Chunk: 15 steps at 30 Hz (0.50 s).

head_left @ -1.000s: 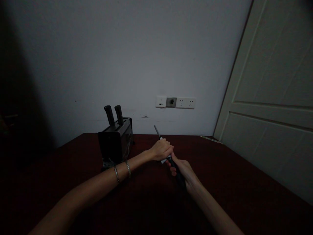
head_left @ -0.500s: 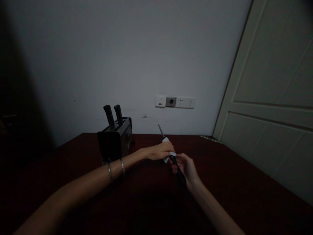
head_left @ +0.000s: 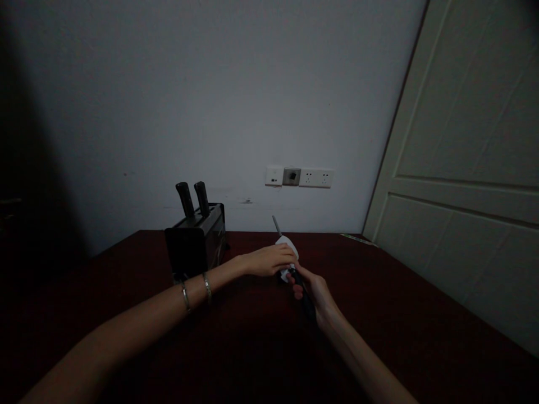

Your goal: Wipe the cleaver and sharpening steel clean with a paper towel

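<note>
My right hand (head_left: 316, 294) is wrapped round the black handle of a honing steel (head_left: 307, 307). The steel slants up and away, and its grey rod tip shows beyond my left hand (head_left: 269, 261). That hand is closed over the rod just ahead of the handle, pressing a white cloth or tissue (head_left: 288, 243) round it. Both hands meet where the handle begins. Most of the rod is hidden by the fingers and the cloth.
A dark knife block (head_left: 191, 249) with two black-handled knives (head_left: 202, 199) upright in it stands left on the dark red table (head_left: 252, 348). Behind is a wall with sockets (head_left: 316, 178). A pale panelled door (head_left: 455, 224) rises at the right.
My left hand and the cloth stay round the rod, with more of the cloth now spread above the fingers. My right forefinger has stretched forward to the left hand.
</note>
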Each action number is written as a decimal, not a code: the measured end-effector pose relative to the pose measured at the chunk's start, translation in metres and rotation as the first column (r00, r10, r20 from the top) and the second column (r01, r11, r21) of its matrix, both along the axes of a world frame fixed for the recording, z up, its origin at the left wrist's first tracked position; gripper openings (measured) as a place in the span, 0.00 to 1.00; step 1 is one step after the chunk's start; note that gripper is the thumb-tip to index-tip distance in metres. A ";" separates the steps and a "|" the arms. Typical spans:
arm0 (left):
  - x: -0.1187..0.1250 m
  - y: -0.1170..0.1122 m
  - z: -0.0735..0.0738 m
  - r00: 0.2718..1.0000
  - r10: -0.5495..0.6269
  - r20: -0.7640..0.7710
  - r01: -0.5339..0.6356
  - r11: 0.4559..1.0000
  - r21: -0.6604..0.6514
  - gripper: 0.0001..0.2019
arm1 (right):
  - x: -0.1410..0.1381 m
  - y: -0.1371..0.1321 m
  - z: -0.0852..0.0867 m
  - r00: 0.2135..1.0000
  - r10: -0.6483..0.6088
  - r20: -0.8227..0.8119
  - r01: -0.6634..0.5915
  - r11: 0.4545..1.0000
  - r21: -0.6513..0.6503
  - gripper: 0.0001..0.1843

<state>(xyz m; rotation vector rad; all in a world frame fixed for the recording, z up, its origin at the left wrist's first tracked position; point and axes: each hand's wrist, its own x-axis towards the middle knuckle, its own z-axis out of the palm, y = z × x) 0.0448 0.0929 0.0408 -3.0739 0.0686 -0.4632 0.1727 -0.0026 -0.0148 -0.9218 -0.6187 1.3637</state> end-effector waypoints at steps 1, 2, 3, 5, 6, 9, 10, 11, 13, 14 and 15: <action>0.000 0.001 0.000 1.000 -0.006 -0.009 0.006 1.000 0.027 0.10 | 0.000 0.000 0.000 1.000 -0.006 0.002 0.006 1.000 -0.003 0.13; 0.001 0.003 -0.001 1.000 -0.008 -0.017 0.009 0.999 0.052 0.10 | -0.001 0.000 0.000 1.000 -0.016 0.002 0.016 1.000 -0.007 0.13; 0.001 0.005 -0.001 1.000 -0.007 -0.022 0.009 0.997 0.076 0.10 | -0.001 -0.001 0.000 1.000 -0.025 0.000 0.025 1.000 -0.010 0.13; 0.003 0.009 -0.001 1.000 -0.003 -0.028 0.006 0.994 0.114 0.11 | -0.002 -0.001 0.000 0.999 -0.040 -0.003 0.040 0.999 -0.008 0.13; 0.003 0.012 -0.001 0.999 -0.002 -0.032 0.006 0.991 0.130 0.12 | -0.002 -0.001 0.000 0.999 -0.049 0.002 0.049 0.999 -0.004 0.14; 0.006 0.019 0.001 0.999 0.002 -0.046 0.007 0.982 0.187 0.13 | -0.002 -0.001 -0.001 0.997 -0.072 0.031 0.072 0.997 0.001 0.16; 0.007 0.021 0.002 0.999 0.004 -0.050 0.006 0.979 0.206 0.13 | -0.002 -0.001 -0.001 0.996 -0.076 0.037 0.076 0.997 0.002 0.16; 0.007 0.023 0.003 0.999 0.006 -0.054 0.006 0.975 0.223 0.12 | -0.002 -0.001 -0.002 0.996 -0.080 0.038 0.080 0.997 0.004 0.17; 0.008 0.025 0.005 0.998 0.006 -0.056 0.008 0.969 0.248 0.12 | -0.002 0.000 -0.003 0.996 -0.088 0.030 0.088 0.996 -0.002 0.17; 0.009 0.026 0.006 0.998 0.004 -0.056 0.011 0.967 0.255 0.12 | -0.002 0.000 -0.003 0.995 -0.091 0.027 0.092 0.996 -0.007 0.17; 0.009 0.027 0.006 0.999 0.000 -0.053 0.014 0.966 0.260 0.11 | -0.002 0.000 -0.003 0.995 -0.093 0.026 0.093 0.996 -0.010 0.17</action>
